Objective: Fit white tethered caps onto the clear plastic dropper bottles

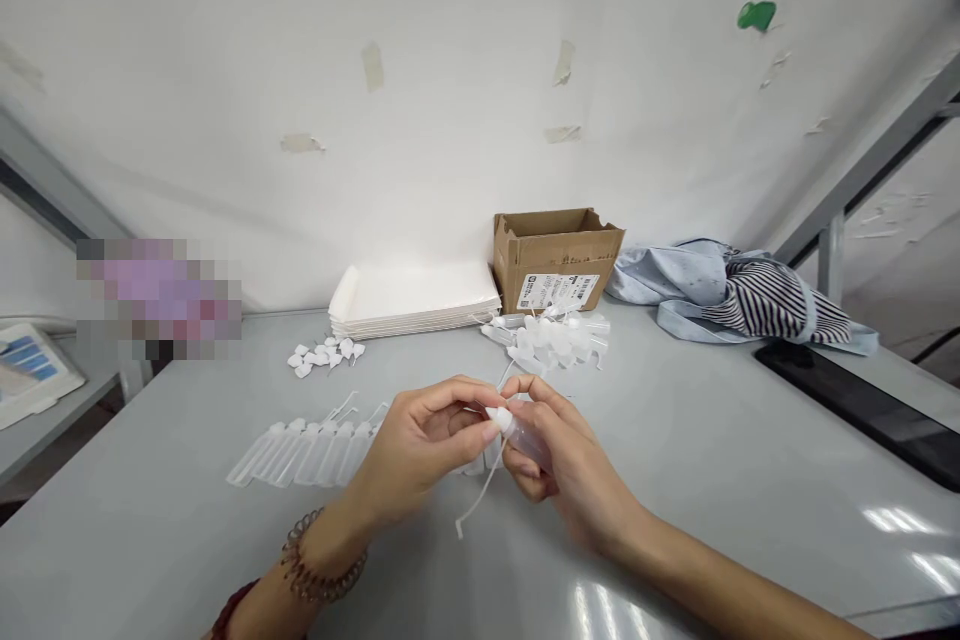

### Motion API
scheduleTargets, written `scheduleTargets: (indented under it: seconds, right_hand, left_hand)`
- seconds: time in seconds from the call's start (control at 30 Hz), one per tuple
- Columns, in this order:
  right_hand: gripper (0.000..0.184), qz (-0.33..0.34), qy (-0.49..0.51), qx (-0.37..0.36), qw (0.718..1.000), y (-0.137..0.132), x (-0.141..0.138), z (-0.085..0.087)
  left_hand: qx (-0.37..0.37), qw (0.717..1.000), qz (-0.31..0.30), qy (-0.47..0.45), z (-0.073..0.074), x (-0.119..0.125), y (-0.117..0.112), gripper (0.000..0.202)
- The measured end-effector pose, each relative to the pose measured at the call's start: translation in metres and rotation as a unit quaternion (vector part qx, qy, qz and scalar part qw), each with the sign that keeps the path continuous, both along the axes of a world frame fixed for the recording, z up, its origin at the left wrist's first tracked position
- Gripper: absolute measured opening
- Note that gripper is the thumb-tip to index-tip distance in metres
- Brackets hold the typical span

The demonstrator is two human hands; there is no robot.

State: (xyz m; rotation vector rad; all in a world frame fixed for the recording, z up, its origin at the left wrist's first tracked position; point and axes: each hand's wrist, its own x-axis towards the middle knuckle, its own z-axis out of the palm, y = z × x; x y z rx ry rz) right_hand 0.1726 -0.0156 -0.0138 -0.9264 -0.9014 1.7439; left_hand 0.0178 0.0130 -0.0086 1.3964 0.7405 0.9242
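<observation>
In front of the box [555,255], our left hand [420,450] pinches the cap [500,417], right hand [566,470] grips the bottle [526,437]; skewed, the cap may jam.

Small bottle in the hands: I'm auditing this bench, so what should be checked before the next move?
1. Right hand grips the bottle: ok.
2. Left hand pinches the white cap: ok.
3. Cap seated fully on the bottle: cannot tell.
4. Row of bottles lies side by side on the table: ok.
5. Loose caps kept in one small heap: ok.
</observation>
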Motion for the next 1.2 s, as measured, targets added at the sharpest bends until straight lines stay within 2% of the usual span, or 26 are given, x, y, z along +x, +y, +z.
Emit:
scheduleTargets:
  seconds: [0.13,0.3,0.43,0.6,0.73,0.87,0.97,1.03,1.1,1.13,1.2]
  right_hand:
    - [0.017,0.015,-0.014,-0.038,0.999,0.002,-0.002,0.002]
    - [0.022,0.03,0.005,-0.061,0.998,0.003,-0.002,0.002]
    - [0.03,0.051,0.016,-0.064,0.997,0.004,-0.001,-0.001]
    - [0.042,0.085,0.002,-0.06,0.995,0.005,-0.002,-0.004]
    - [0.049,0.119,0.002,-0.035,0.992,0.004,-0.002,-0.003]
    - [0.041,0.126,-0.039,0.022,0.991,0.002,-0.001,-0.002]
    - [0.033,0.105,-0.105,0.101,0.984,0.0,-0.002,-0.004]
    - [0.029,0.07,-0.172,0.167,0.968,-0.002,-0.002,-0.007]
    - [0.022,0.029,-0.264,0.256,0.929,-0.003,-0.001,-0.012]
    - [0.017,0.007,-0.314,0.311,0.897,-0.003,0.0,-0.014]
    - [0.009,-0.033,-0.401,0.421,0.813,-0.003,0.001,-0.018]
  left_hand:
    - [0.035,0.999,0.016,0.019,0.004,0.0,0.001,0.008]
    - [0.057,0.997,0.047,0.03,0.002,-0.001,0.0,0.007]
    - [0.1,0.992,0.05,0.063,0.002,-0.005,0.0,0.015]
    - [0.164,0.978,0.042,0.118,0.004,-0.012,-0.001,0.034]
    - [0.21,0.969,0.029,0.13,0.007,-0.016,0.0,0.039]
    - [0.184,0.972,0.024,0.142,0.007,-0.018,-0.001,0.042]
    - [0.168,0.971,0.061,0.162,0.008,-0.018,-0.002,0.042]
    - [0.15,0.969,0.105,0.165,0.008,-0.017,-0.002,0.03]
    - [0.117,0.971,0.123,0.17,0.008,-0.015,-0.003,0.026]
    - [0.096,0.974,0.112,0.173,0.008,-0.014,-0.003,0.033]
    - [0.057,0.98,0.059,0.18,0.008,-0.011,-0.005,0.044]
